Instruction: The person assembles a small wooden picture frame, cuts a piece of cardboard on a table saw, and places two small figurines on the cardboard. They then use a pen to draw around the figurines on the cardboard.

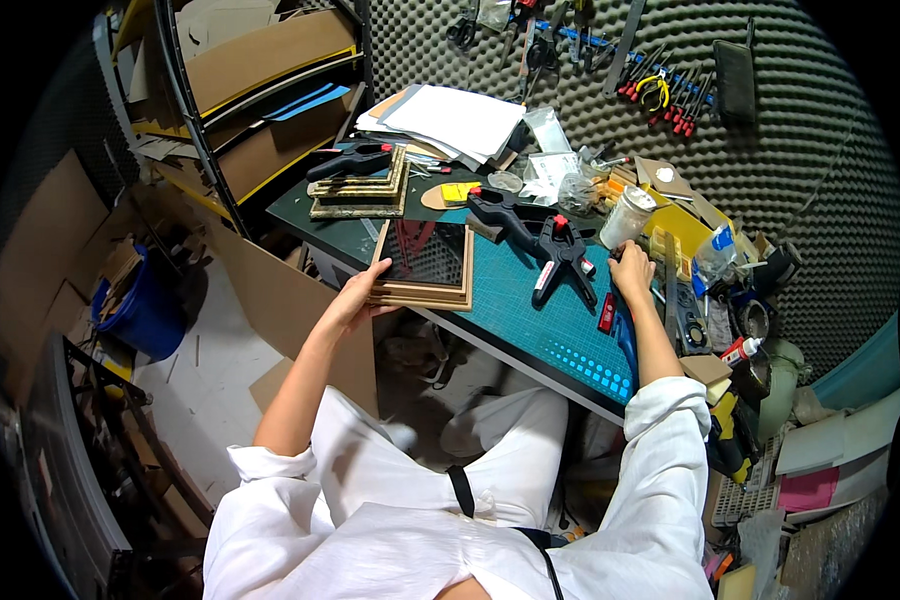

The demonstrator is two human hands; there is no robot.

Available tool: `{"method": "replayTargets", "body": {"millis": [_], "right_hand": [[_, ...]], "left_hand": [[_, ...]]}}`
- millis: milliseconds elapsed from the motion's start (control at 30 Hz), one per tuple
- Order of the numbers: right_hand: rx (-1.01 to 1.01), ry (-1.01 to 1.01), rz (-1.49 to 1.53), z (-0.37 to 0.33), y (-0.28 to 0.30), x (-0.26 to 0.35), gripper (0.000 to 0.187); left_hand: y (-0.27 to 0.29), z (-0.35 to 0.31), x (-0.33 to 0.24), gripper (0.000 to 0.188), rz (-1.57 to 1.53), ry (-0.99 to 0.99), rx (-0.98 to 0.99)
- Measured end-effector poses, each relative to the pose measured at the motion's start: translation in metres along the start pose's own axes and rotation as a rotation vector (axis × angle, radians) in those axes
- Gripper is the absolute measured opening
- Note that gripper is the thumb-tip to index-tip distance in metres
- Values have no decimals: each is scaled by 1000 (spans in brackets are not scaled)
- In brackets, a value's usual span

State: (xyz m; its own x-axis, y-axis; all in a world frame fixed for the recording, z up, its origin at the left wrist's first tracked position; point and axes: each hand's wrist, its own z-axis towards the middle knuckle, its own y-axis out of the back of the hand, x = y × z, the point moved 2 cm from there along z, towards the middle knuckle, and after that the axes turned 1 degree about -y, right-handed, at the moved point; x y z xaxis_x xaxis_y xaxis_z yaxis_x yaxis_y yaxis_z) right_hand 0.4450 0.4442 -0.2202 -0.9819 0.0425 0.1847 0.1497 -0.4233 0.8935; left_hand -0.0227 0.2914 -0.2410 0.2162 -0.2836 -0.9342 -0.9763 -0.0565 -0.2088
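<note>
My left hand point(348, 303) grips the near left corner of a shallow wooden box frame point(432, 297), thumb on top and fingers under it. Its dark glossy panel point(425, 252) reflects something red and the wall foam. The frame is at the table's front edge. At the right of the table, my right hand point(632, 272) has its fingers curled just below a whitish jar point(628, 215); whatever they hold is hidden. Between the hands, black spring clamps point(562, 258) rest on the green cutting mat point(515, 320). A small red tool point(607, 313) lies beside my right forearm.
Gold-dark moulding corners point(360, 195) are stacked behind the frame, a clamp point(350, 160) on them. Paper sheets point(450, 120) lie at the back. Plastic bags point(555, 175) and tools crowd the right side. A blue bin point(142, 310) stands left; cardboard shelves point(270, 60) rise beyond.
</note>
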Motion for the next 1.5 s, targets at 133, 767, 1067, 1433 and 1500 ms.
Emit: {"method": "replayTargets", "body": {"millis": [133, 767, 1067, 1433, 1500], "right_hand": [[-32, 27, 65, -1, 2, -2, 32], [151, 261, 858, -70, 71, 124, 29], [124, 328, 822, -127, 16, 182, 28], [-37, 440, 632, -141, 15, 175, 35], [-33, 435, 625, -138, 14, 165, 38]], "left_hand": [[-3, -3, -2, 53, 13, -24, -21], [-2, -11, 2, 48, 1, -83, -78], [12, -9, 15, 53, -95, -159, -55], [-3, -29, 11, 64, -90, -291, -105], [-1, -28, 12, 67, -67, -302, -76]]}}
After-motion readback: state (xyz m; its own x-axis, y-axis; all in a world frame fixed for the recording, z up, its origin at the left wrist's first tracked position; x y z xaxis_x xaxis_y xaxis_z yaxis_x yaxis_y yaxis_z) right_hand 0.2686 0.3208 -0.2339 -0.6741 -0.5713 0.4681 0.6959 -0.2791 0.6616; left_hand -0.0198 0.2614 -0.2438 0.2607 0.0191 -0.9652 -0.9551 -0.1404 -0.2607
